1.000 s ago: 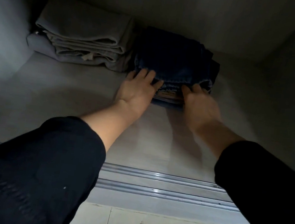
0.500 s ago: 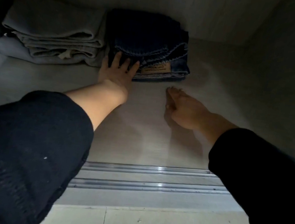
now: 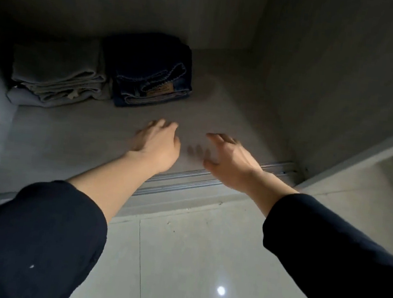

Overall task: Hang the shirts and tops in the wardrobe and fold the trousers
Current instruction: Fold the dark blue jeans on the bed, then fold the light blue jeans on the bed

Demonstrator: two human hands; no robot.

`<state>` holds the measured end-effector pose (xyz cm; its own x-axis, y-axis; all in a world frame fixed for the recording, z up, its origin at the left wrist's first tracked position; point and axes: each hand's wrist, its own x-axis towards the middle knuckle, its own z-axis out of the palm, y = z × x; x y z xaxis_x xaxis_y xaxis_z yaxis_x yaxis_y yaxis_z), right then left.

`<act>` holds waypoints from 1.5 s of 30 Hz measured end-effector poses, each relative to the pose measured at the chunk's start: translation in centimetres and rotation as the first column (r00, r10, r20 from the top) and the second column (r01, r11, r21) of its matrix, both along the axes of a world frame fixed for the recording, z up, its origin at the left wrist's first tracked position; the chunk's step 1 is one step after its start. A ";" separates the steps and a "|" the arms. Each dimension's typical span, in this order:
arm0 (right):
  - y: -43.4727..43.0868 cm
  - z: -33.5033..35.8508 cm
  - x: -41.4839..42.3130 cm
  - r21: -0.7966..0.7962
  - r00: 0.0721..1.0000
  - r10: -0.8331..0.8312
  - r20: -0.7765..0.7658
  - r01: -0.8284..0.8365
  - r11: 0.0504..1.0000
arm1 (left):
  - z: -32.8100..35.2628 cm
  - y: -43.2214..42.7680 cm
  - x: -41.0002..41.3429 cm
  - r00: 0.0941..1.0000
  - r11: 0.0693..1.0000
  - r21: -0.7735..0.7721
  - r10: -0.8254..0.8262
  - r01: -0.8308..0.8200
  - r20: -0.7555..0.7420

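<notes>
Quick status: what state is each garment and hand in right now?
Jeans: folded, lying on the wardrobe floor, no hand on them.
Pale clothes: folded, stacked, right beside the jeans.
Left hand: open, empty.
Right hand: open, fingers loosely bent, empty.

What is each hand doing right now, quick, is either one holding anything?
Left hand: open, fingers relaxed, holding nothing, clear of the folded jeans.
Right hand: open, fingers loosely curled, holding nothing.
</notes>
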<state>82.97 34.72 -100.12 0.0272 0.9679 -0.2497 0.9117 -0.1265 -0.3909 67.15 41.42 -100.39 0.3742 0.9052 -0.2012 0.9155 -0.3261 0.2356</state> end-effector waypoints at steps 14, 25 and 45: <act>-17.5 39.2 7.3 -0.095 0.945 -0.326 -0.030 0.322 0.942 | 39.7 -14.6 10.9 0.948 0.938 -0.169 -0.315 0.303 -0.045; -33.7 56.2 20.0 -0.013 0.753 -0.657 0.038 0.658 0.753 | 54.5 -26.7 27.2 0.777 0.762 -0.157 -0.623 0.628 0.086; -55.4 55.3 59.9 -0.201 0.416 -0.909 0.020 0.892 0.404 | 55.0 -43.6 72.2 0.618 0.578 -0.259 -0.778 0.774 0.111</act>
<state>142.82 -20.65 -44.85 0.8316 0.3408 -0.4386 0.1982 -0.9197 -0.3389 139.35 -2.16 -45.34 0.9041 0.1826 -0.3863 0.3463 -0.8427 0.4123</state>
